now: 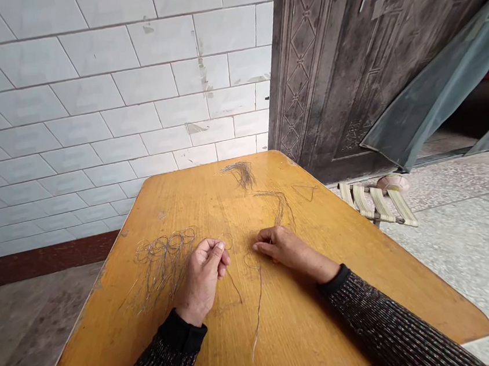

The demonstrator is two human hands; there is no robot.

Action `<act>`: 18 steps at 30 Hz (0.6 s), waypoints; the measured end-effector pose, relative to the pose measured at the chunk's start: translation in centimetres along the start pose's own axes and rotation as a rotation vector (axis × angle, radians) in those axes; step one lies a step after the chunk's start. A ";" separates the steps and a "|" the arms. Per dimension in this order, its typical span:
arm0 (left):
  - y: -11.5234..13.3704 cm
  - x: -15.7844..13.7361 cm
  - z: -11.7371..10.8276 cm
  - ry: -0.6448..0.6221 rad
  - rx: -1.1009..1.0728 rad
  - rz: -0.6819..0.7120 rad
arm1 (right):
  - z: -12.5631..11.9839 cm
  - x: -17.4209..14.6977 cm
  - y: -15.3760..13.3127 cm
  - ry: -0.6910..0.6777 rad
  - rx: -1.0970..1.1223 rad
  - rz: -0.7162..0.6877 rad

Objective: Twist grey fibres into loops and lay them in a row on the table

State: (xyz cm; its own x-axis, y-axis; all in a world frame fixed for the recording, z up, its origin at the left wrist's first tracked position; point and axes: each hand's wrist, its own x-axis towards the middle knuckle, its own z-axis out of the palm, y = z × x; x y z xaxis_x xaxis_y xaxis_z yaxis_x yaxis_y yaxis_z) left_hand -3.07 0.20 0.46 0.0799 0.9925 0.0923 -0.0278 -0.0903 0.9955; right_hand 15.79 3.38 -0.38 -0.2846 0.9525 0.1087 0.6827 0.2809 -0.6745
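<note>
My left hand (205, 274) is closed in a pinch, thumb against forefinger, on a thin wire. A small wire loop (227, 241) shows at its fingertips, and a short strand (235, 286) hangs below them. To the right, my right hand (279, 243) rests low over the table with thumb and fingers pressed together. At its fingertips is another looped wire (251, 261), whose long twisted tail runs toward the near edge. Left of my left hand lies a bunch of looped wires (160, 253) with their tails toward me.
Thin wires lie in a bundle (241, 174) at the far end of the wooden table (194, 203). Bent wires (280, 199) and a wire triangle (305, 192) are nearer. Beyond are a tiled wall (131, 102), a dark door (346, 67) and a strapped stool (378, 204).
</note>
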 end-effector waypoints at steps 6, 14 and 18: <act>0.4 -0.2 0.4 -0.048 0.199 0.030 | 1.4 -0.1 -0.8 -0.012 -0.277 0.002; -1.2 -0.4 0.6 -0.170 0.429 0.017 | 1.3 -0.2 -1.2 0.073 -0.111 0.012; -0.7 -0.8 1.1 -0.190 0.250 -0.118 | 0.9 -0.2 -1.6 0.102 0.233 -0.008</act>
State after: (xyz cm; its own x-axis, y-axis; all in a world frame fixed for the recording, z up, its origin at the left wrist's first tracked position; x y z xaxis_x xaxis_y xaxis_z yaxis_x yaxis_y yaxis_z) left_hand -2.02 -0.66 -0.29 0.2529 0.9664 -0.0451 0.2363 -0.0165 0.9715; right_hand 14.19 2.62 0.02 -0.2124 0.9605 0.1797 0.5037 0.2652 -0.8221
